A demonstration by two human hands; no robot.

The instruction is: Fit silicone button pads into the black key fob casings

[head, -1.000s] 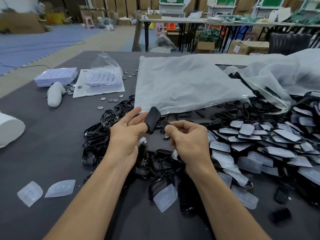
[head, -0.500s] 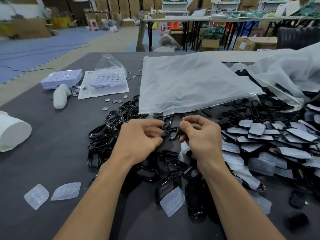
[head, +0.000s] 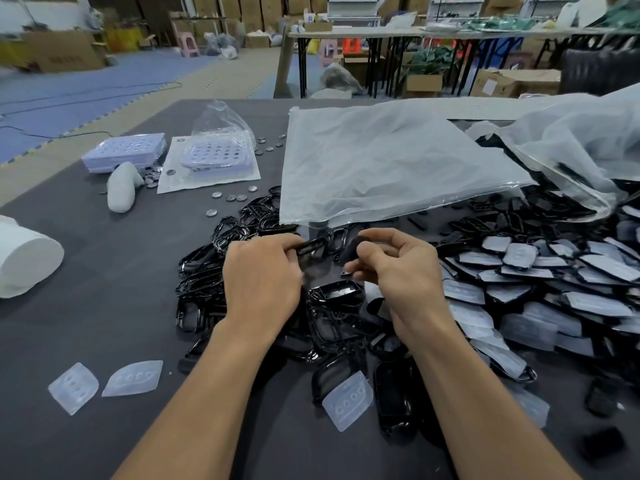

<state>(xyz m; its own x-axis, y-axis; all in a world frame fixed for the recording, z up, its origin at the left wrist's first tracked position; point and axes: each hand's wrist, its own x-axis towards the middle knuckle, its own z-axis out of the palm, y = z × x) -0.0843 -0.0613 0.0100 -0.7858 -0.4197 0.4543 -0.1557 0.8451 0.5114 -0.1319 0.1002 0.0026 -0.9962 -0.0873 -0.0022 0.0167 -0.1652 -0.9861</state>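
My left hand [head: 263,275] pinches a black key fob casing frame [head: 311,245] at its fingertips, over a heap of empty black casings [head: 207,268]. My right hand [head: 401,268] grips a small black piece [head: 350,250] between thumb and forefinger, close to the frame. A translucent silicone button pad [head: 348,400] lies on casings in front of my wrists. Two more silicone pads [head: 131,377] lie on the table at the lower left. To the right spreads a pile of casings fitted with pads [head: 540,271].
A large clear plastic bag [head: 388,168] lies flat behind my hands, and another bag [head: 571,147] sits at the right. Trays [head: 124,154], coin cells [head: 239,197], a white glove [head: 121,188] and a white roll [head: 24,258] sit at the left on the dark table [head: 86,306].
My left hand lowered from holding a black casing up and now pinches a frame from the heap. My right hand opened slightly and holds a black piece near it.
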